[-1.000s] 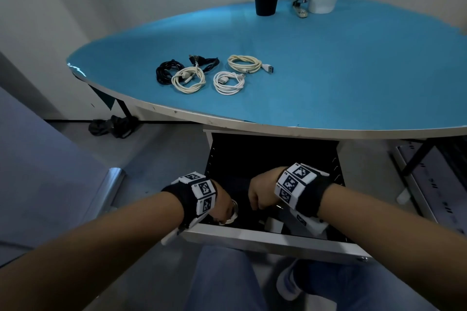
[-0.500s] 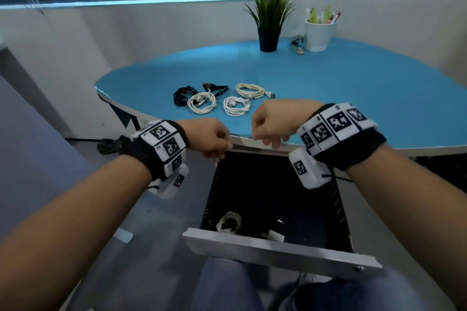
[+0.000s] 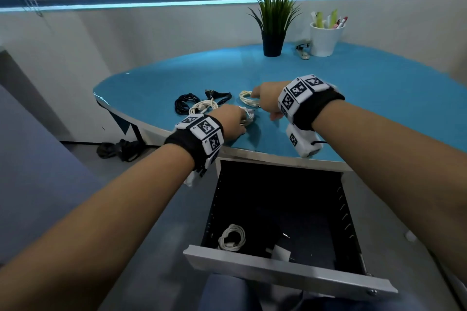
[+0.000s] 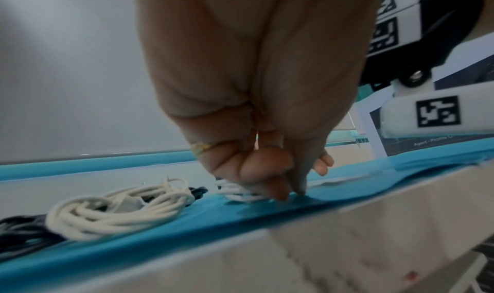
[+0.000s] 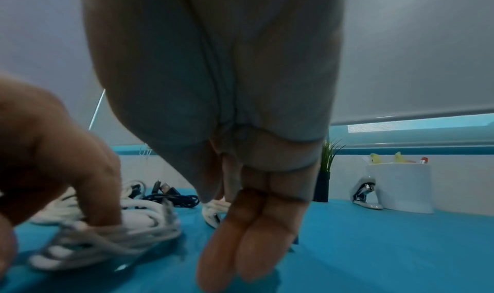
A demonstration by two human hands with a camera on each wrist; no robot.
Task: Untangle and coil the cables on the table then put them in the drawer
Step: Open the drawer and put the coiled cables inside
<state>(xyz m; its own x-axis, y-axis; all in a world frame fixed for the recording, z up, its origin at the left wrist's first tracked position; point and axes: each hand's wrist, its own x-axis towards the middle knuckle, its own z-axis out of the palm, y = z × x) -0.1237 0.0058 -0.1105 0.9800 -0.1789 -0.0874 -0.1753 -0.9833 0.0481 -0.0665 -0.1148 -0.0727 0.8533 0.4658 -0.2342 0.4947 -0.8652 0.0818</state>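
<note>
Several coiled cables lie on the blue table (image 3: 366, 98). My left hand (image 3: 235, 121) is down on the nearest white coil (image 3: 250, 115), fingers hooked into its loops (image 5: 112, 230). My right hand (image 3: 265, 103) hangs over a cream coil (image 3: 245, 98), its fingers (image 5: 240, 244) straight and pointing down beside that coil (image 5: 211, 212). Another cream coil (image 3: 202, 106) and two black cables (image 3: 183, 103) (image 3: 218, 95) lie to the left. Below the table edge the drawer (image 3: 278, 272) stands open with one white coil (image 3: 232, 237) in its front left corner.
A potted plant (image 3: 273, 30), a white pen cup (image 3: 324, 38) and a stapler (image 3: 303, 52) stand at the table's far side. A dark bundle (image 3: 118, 149) lies on the floor under the table at left. My knees are under the drawer front.
Both hands have come up out of the drawer, leaving a white coil inside, and moved forward onto the table to the coils.
</note>
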